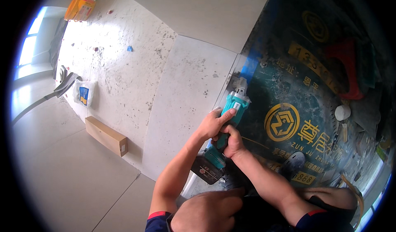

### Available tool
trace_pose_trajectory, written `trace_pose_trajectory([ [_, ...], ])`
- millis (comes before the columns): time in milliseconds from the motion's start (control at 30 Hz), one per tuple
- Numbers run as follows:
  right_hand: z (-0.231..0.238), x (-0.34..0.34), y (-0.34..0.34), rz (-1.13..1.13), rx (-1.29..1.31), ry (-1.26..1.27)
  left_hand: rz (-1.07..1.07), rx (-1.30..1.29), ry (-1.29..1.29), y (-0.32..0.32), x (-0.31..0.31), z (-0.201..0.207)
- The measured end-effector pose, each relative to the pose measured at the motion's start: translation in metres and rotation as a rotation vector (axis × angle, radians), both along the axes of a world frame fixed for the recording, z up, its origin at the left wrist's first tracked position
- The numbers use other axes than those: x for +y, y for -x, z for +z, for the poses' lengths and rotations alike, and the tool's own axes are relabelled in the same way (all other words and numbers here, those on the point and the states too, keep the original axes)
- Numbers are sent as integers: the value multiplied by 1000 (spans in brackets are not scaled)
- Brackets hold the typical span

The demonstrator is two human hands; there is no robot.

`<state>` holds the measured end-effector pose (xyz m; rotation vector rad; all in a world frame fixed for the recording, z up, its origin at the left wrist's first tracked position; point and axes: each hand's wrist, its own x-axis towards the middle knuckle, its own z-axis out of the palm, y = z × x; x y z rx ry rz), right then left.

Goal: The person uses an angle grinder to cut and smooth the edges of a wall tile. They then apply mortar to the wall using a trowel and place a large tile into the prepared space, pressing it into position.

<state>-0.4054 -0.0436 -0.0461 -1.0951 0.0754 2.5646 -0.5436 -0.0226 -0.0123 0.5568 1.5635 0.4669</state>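
Note:
Both of my hands are closed around a teal cordless angle grinder (238, 104). My left hand (214, 124) wraps the front of its body, with the thumb lying along the top. Just behind it, my right hand (234, 142) grips the rear handle, above the black battery pack (207, 170). The grinder's metal head and guard (238, 84) sit at the edge of a pale floor tile (192, 75), beside a strip of blue tape (249, 67). Its disc is too indistinct to make out.
A dusty dark green floor sheet (264, 89) with yellow print spreads on the right. On it lie a red object (350, 71) and a white round piece (342, 113). To the left are a long cardboard box (104, 135), a white bag (85, 92) and an orange package (80, 7).

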Motion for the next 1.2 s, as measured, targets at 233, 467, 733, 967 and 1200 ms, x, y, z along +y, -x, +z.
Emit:
trace_pose_trajectory([
  [233, 4, 2, 1, -18, -2, -4, 9, -14, -2, 0, 0, -3],
  [467, 4, 3, 2, -21, -16, 5, 14, -4, 8, 0, -1, -8],
  [733, 4, 5, 2, -11, -25, 15, 30, -32, 9, 0, 4, 1],
  [967, 3, 6, 1, -16, -18, 15, 22, -18, 40, -1, 5, 2],
  [1200, 4, 8, 1, -12, -17, 9, 22, -10, 50, -1, 7, 3],
])
